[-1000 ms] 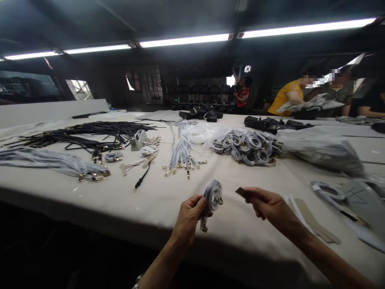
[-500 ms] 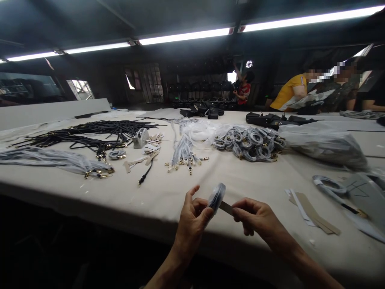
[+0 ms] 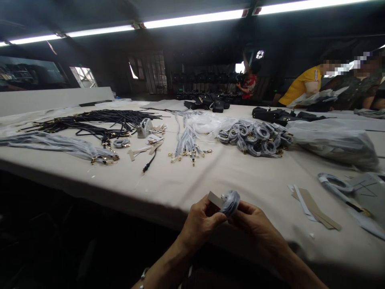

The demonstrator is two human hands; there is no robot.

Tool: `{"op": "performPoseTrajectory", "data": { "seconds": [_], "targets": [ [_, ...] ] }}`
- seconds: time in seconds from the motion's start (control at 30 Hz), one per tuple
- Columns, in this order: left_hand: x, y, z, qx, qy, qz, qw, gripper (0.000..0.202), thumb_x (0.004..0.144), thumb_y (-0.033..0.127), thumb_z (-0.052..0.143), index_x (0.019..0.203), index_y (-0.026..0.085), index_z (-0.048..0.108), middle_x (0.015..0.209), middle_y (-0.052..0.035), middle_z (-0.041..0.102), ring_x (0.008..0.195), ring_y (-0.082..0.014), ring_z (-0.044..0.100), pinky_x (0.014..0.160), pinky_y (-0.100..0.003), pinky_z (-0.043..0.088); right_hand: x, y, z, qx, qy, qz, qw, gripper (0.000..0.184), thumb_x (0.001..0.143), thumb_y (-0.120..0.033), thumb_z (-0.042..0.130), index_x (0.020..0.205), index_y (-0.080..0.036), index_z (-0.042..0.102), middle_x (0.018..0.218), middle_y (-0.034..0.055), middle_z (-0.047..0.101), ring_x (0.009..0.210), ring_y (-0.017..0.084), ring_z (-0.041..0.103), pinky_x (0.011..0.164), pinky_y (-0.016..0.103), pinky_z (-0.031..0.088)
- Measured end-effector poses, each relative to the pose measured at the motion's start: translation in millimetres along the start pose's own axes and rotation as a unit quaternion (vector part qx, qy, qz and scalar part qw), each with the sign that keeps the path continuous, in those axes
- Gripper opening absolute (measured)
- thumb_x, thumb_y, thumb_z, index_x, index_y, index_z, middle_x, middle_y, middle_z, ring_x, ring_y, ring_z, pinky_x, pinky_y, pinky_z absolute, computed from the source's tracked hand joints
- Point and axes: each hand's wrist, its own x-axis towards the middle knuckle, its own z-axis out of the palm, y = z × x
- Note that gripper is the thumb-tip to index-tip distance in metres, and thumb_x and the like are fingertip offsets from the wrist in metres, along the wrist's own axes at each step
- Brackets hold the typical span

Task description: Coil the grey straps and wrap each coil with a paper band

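My left hand point(image 3: 201, 222) and my right hand point(image 3: 255, 224) meet in front of me, just over the near edge of the table point(image 3: 228, 172). Between them I hold a small coiled strap point(image 3: 231, 202), grey in colour. The fingers of both hands are closed on it. My left thumb presses on its left side, and the fingers of my right hand curl around its right side. A short paper strip point(image 3: 214, 198) stands out to the left of the coil, above my left thumb, and it touches the coil. I cannot tell whether it goes around the coil or only lies against it. The coil is lifted up in my hands and does not lie on the cloth.

Further on the table, well apart from my hands, lies a heap of coiled straps point(image 3: 255, 137) of the same kind, with gold clasps among them. To the left of the heap there is a bunch of straight pale straps point(image 3: 187, 145), with their clasps toward me. More to the left I see a tape dispenser point(image 3: 144, 127), some loose paper pieces point(image 3: 152, 140) beside it, a wide spread of black cords point(image 3: 90, 122), and a long grey bundle point(image 3: 57, 144). At my right, near the table edge, lie flat paper strips point(image 3: 314, 207), and behind them a filled plastic bag point(image 3: 331, 143). At the far end are other people, one in a yellow shirt point(image 3: 300, 85) and one in red point(image 3: 249, 85).
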Motion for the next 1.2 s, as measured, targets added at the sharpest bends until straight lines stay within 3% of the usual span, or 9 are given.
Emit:
{"op": "performPoseTrajectory", "data": {
  "seconds": [0.23, 0.4, 0.47, 0.57, 0.7, 0.83, 0.9, 1.1, 1.2],
  "targets": [
    [0.9, 2.5, -6.8, 0.007, -0.007, -0.012, 1.000, 0.021, 0.080, 0.026, 0.074, 0.095, 0.012, 0.072, 0.091, -0.0067, 0.073, 0.089, -0.0234, 0.066, 0.080, -0.030, 0.048, -6.4, 11.5, 5.7, 0.017, 0.073, 0.012, 0.997, 0.039, 0.066, -0.039, 0.088, 0.092, -0.018, 0.068, 0.076, 0.0004, 0.068, 0.067, 0.014, 0.063, 0.054, 0.020, 0.048],
    [5.4, -3.3, -19.5, -0.045, -0.026, -0.089, 0.995, 0.029, 0.075, 0.032, 0.078, 0.094, 0.011, 0.073, 0.087, -0.0076, 0.072, 0.077, -0.0193, 0.065, 0.072, -0.028, 0.048, -28.6, 25.4, -5.4, -0.132, 0.068, -0.148, 0.978, 0.030, 0.085, -0.044, 0.069, 0.107, -0.024, 0.062, 0.108, 0.0080, 0.072, 0.099, 0.026, 0.070, 0.081, 0.034, 0.059],
    [7.2, -4.5, -24.2, -0.071, -0.028, -0.124, 0.989, 0.032, 0.073, 0.033, 0.079, 0.095, 0.010, 0.073, 0.082, -0.0072, 0.072, 0.069, -0.0172, 0.063, 0.068, -0.027, 0.047, -34.2, 25.2, -11.9, -0.254, 0.013, -0.231, 0.939, 0.035, 0.090, -0.035, 0.063, 0.124, -0.025, 0.059, 0.126, 0.0106, 0.066, 0.119, 0.028, 0.062, 0.096, 0.036, 0.055],
    [8.9, -4.5, -27.8, -0.085, -0.041, -0.145, 0.985, 0.033, 0.070, 0.033, 0.081, 0.092, 0.010, 0.073, 0.077, -0.0054, 0.070, 0.064, -0.0138, 0.060, 0.064, -0.024, 0.045, -32.9, 18.1, -18.7, -0.431, -0.061, -0.352, 0.828, 0.049, 0.088, -0.014, 0.058, 0.135, -0.027, 0.053, 0.132, 0.0093, 0.063, 0.125, 0.025, 0.058, 0.102, 0.034, 0.051],
    [8.5, -4.5, -24.6, -0.076, -0.062, -0.160, 0.982, 0.032, 0.068, 0.033, 0.082, 0.088, 0.010, 0.072, 0.072, -0.0025, 0.067, 0.061, -0.0113, 0.056, 0.061, -0.022, 0.040, -23.9, 2.3, -17.4, -0.510, -0.091, -0.488, 0.703, 0.045, 0.089, -0.001, 0.050, 0.126, -0.024, 0.058, 0.101, 0.0058, 0.072, 0.089, 0.017, 0.070, 0.079, 0.024, 0.057],
    [5.7, -5.3, -16.8, -0.041, -0.074, -0.138, 0.987, 0.027, 0.070, 0.032, 0.080, 0.085, 0.012, 0.070, 0.072, -0.0003, 0.064, 0.065, -0.0117, 0.054, 0.062, -0.022, 0.038, -21.4, -9.7, -10.0, -0.563, -0.057, -0.527, 0.634, 0.029, 0.087, -0.004, 0.057, 0.106, -0.024, 0.068, 0.084, 0.0041, 0.067, 0.072, 0.017, 0.063, 0.066, 0.028, 0.053],
    [3.8, -5.3, -12.9, -0.008, -0.071, -0.111, 0.991, 0.022, 0.071, 0.029, 0.079, 0.083, 0.013, 0.070, 0.073, 0.0002, 0.062, 0.068, -0.0124, 0.053, 0.065, -0.023, 0.038, -20.8, -10.9, -8.0, -0.558, -0.022, -0.519, 0.647, 0.018, 0.088, -0.010, 0.059, 0.094, -0.023, 0.069, 0.090, 0.0066, 0.064, 0.082, 0.020, 0.063, 0.073, 0.033, 0.054],
    [-2.1, 2.2, -6.6, 0.055, -0.065, -0.063, 0.994, 0.016, 0.078, 0.028, 0.071, 0.085, 0.014, 0.070, 0.077, -0.0009, 0.063, 0.075, -0.0155, 0.055, 0.071, -0.024, 0.041, -16.5, -6.6, -9.1, -0.465, -0.023, -0.375, 0.802, 0.005, 0.089, -0.019, 0.061, 0.087, -0.023, 0.063, 0.105, 0.0061, 0.063, 0.093, 0.018, 0.064, 0.077, 0.026, 0.053],
    [-5.2, 11.1, -6.8, 0.120, -0.077, -0.033, 0.989, 0.011, 0.081, 0.020, 0.062, 0.088, 0.017, 0.071, 0.082, -0.0007, 0.065, 0.080, -0.0165, 0.057, 0.073, -0.024, 0.041, -15.5, -11.9, -7.2, -0.438, -0.019, -0.268, 0.858, 0.005, 0.088, -0.027, 0.063, 0.085, -0.023, 0.064, 0.098, 0.0032, 0.067, 0.090, 0.019, 0.065, 0.078, 0.026, 0.052]
  ]
}}
